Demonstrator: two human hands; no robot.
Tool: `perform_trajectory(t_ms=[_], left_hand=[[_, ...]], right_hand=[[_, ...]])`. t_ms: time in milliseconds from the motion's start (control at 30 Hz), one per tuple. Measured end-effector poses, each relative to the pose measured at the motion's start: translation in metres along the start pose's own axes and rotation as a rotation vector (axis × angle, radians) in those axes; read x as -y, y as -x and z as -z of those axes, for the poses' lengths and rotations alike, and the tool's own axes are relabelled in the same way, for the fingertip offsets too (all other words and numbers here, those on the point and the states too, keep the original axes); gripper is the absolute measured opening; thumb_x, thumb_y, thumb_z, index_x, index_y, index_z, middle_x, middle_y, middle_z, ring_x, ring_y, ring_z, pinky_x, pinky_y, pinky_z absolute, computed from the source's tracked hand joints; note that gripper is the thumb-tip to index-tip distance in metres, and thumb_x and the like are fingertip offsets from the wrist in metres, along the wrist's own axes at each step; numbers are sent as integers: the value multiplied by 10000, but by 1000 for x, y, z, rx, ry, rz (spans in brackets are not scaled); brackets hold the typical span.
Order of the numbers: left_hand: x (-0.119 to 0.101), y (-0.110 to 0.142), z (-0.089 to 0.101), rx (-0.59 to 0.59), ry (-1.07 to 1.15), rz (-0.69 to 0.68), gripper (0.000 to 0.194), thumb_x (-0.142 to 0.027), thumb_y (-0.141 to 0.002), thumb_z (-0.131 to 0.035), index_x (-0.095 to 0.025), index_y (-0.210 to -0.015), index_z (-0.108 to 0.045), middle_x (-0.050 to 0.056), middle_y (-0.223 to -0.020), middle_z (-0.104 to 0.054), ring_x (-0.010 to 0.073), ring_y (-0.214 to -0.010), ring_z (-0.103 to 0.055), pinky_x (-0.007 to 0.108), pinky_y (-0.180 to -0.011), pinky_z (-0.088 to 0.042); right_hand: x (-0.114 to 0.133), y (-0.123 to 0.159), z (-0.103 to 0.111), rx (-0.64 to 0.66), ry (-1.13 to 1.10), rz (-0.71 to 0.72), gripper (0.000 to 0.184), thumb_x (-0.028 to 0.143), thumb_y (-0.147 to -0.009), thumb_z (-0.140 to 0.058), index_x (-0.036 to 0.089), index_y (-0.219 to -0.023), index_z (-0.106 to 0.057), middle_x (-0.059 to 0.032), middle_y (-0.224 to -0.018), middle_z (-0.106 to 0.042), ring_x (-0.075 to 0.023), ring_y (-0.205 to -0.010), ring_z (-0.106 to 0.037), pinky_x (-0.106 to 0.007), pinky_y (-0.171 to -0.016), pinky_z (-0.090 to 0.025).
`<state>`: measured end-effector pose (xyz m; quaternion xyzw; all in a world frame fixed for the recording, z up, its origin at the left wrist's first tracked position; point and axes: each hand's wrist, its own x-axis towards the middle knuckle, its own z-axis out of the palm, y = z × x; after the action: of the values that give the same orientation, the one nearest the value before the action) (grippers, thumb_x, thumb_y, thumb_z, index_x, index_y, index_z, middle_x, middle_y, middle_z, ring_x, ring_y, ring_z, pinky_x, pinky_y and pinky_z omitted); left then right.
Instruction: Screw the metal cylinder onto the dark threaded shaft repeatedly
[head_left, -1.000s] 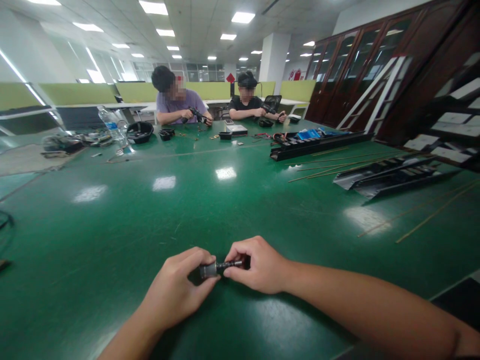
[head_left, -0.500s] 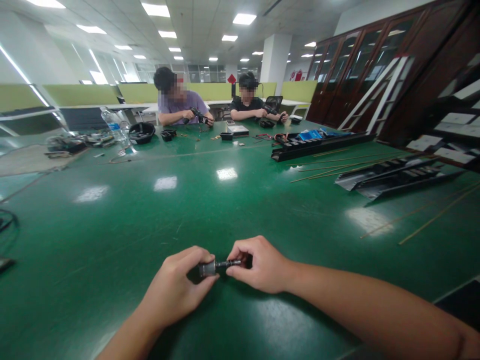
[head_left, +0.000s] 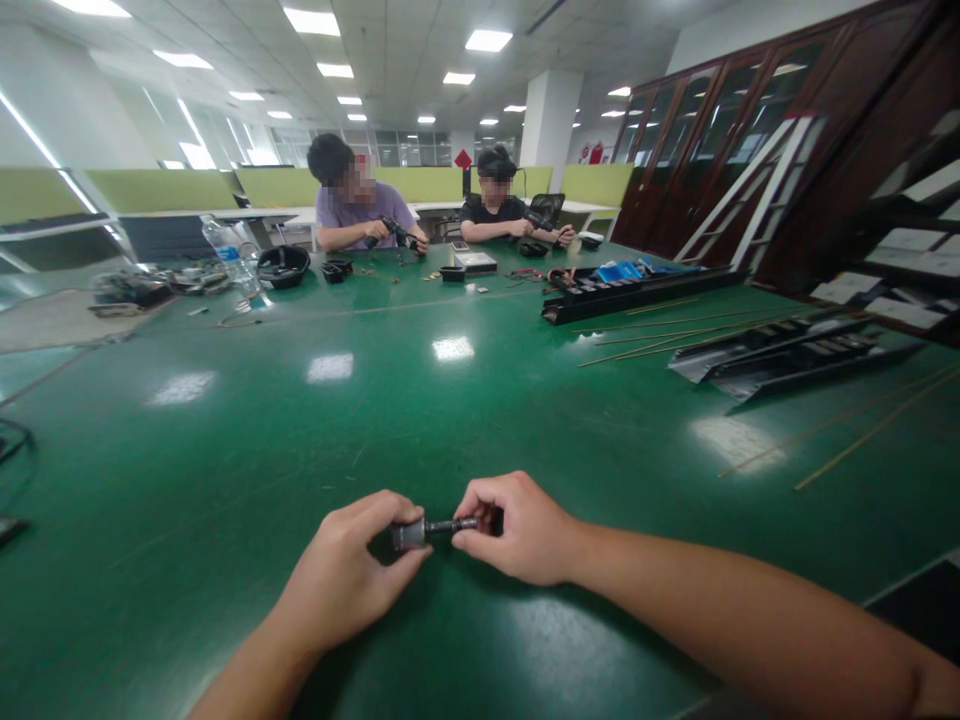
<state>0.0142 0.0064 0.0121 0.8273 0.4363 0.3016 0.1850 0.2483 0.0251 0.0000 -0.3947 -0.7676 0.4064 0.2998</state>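
A small metal part with a thick grey cylinder (head_left: 409,536) and a thin dark shaft (head_left: 442,527) lies level between my hands, low over the green table. Thumb and fingers of my left hand (head_left: 352,555) grip the cylinder from the left. My right hand (head_left: 517,525) pinches the shaft towards its far end with thumb and forefinger. The shaft points right, its tip showing between those fingers. What kind of part it is, I cannot make out.
Two people sit across the green table (head_left: 390,400), each holding a dark tool. Black metal channels (head_left: 645,288) and thin rods (head_left: 675,335) lie on the right. A plastic bottle (head_left: 225,250), a black bowl (head_left: 283,266) and loose parts stand at the back left.
My left hand has shifted slightly left with the cylinder, and slightly less of the shaft's tip shows past my right fingers. The right hand is almost still.
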Motion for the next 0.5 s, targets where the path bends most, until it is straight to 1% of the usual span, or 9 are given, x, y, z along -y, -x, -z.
perform_trajectory(t_ms=[200,500], left_hand=[[1,0,3,-4,-9,-8,146,-222,-813,-684,-216,-943,-619,4,-899,-680,142,-803,-651,245,-726,-513],[6,4,8,-11,-31,20,173,-228,-796,-698,-220,-953,-625,3,-912,-692,151,-816,-664,257,-751,-524]], right_hand=[[2,0,0,-10,5,-8,114,245,-766,-690,143,-818,-682,-5,-658,-645,-114,-574,-582,-214,-551,-438],[2,-1,0,-11,7,-13,116,255,-776,-684,148,-822,-674,-5,-664,-644,-115,-577,-578,-221,-555,-442]])
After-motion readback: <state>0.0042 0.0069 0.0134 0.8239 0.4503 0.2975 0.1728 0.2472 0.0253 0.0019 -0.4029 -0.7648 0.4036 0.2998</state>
